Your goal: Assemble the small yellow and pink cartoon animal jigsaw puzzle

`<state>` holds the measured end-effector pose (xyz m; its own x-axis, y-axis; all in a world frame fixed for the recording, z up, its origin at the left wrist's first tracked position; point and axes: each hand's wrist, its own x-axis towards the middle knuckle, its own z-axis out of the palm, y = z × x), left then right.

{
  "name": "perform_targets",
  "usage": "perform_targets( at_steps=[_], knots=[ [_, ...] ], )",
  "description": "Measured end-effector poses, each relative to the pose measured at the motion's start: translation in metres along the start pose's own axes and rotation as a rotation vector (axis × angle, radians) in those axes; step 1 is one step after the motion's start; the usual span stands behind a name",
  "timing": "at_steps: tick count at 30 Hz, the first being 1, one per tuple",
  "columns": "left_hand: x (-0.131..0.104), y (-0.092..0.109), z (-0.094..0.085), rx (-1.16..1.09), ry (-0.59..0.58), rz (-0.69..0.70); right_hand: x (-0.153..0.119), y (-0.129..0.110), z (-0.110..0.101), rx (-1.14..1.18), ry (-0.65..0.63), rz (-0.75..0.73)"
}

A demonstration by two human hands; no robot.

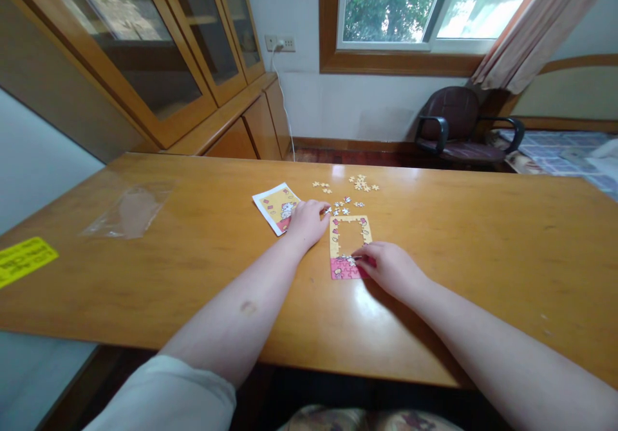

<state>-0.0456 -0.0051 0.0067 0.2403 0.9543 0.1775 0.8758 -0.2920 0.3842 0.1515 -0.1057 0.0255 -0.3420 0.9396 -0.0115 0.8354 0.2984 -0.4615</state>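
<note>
A jigsaw puzzle [334, 248] lies on the table with its yellow and pink border joined and a gap in the middle. My right hand [389, 265] is over its lower right part, thumb and forefinger pinched on a small puzzle piece [356, 259] at the gap's lower edge. To the upper left of the frame, my left hand [309, 220] has its fingertips closed on another puzzle piece [328, 210]. Several loose white-patterned pieces [345, 211] lie just beyond the puzzle. The picture card [273, 204] is partly covered by my left hand.
Yellow loose pieces lie in two groups, a small one [322, 186] and a larger one [363, 184], farther back on the wooden table [203, 264]. At the left are a clear plastic bag [132, 211] and a yellow label [26, 260]. An office chair [454, 122] stands beyond the table.
</note>
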Motion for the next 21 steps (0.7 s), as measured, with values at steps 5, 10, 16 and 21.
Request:
perform_targets(
  at_steps=[5, 10, 16, 21],
  knots=[
    [0.000, 0.002, -0.001, -0.014, -0.038, 0.043, -0.014, -0.013, -0.007, -0.212, -0.005, -0.104],
    [0.001, 0.001, 0.000, -0.010, -0.037, 0.050, -0.028, -0.034, -0.009, -0.393, -0.159, -0.088],
    [0.000, 0.002, -0.003, -0.014, -0.052, 0.067, -0.028, -0.034, -0.004, -0.435, -0.175, -0.083],
    [-0.003, 0.007, -0.007, -0.014, -0.107, 0.103, -0.029, -0.034, 0.001, -0.459, -0.157, -0.077]
  ],
)
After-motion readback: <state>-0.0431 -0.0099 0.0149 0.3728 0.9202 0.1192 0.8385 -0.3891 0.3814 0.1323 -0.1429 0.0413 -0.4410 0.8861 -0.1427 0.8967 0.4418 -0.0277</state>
